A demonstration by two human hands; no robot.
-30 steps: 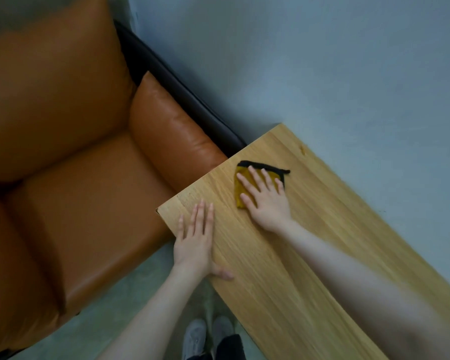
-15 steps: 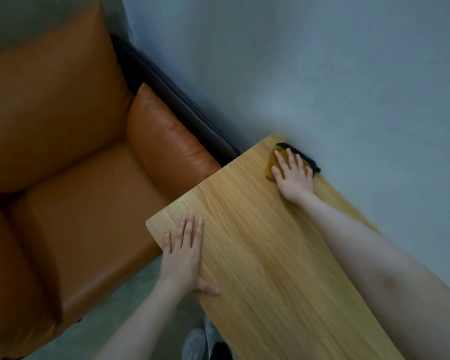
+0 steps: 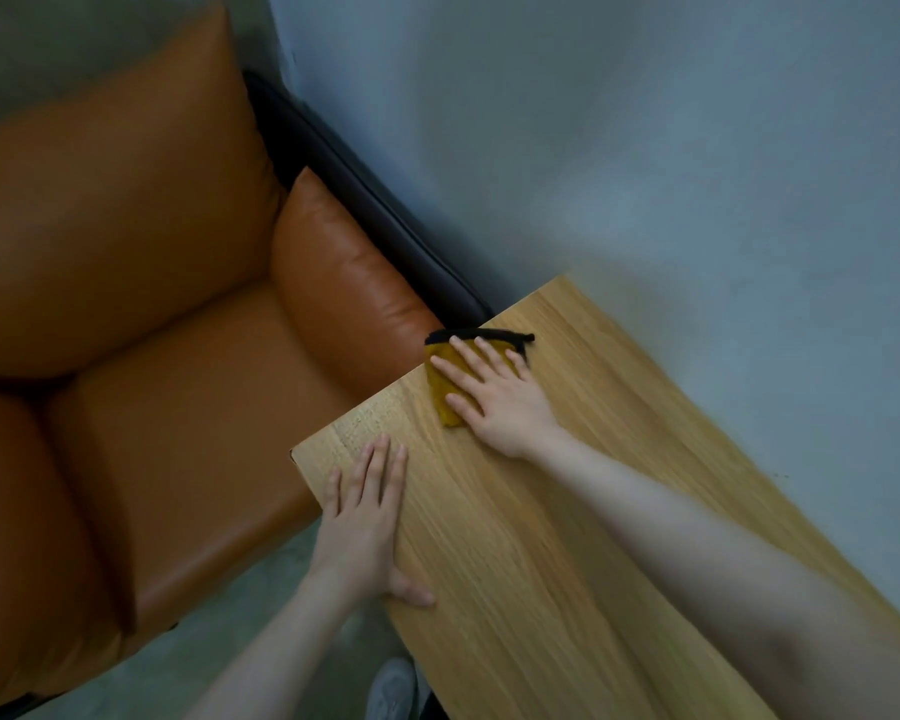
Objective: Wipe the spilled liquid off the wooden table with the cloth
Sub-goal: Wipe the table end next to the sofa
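Right hand (image 3: 494, 394) flat on a yellow cloth (image 3: 445, 394) at the far end of the wooden desk (image 3: 567, 537), left hand (image 3: 362, 522) flat on the near corner.

The right hand's fingers are straight and spread, pressing the cloth down rather than curling round it; the cloth lies near the desk's far edge beside the sofa (image 3: 152, 356). A black strip runs along the cloth's far side, and much of the cloth is covered by the fingers and palm. The left hand lies open, fingers straight and together, at the desk's left edge, with the thumb stretched out on the wood. No wet patch can be made out on the wood grain. The desk's right end is cut off by the picture's edge, and a grey shoe (image 3: 393, 688) is partly visible below the desk at the bottom.
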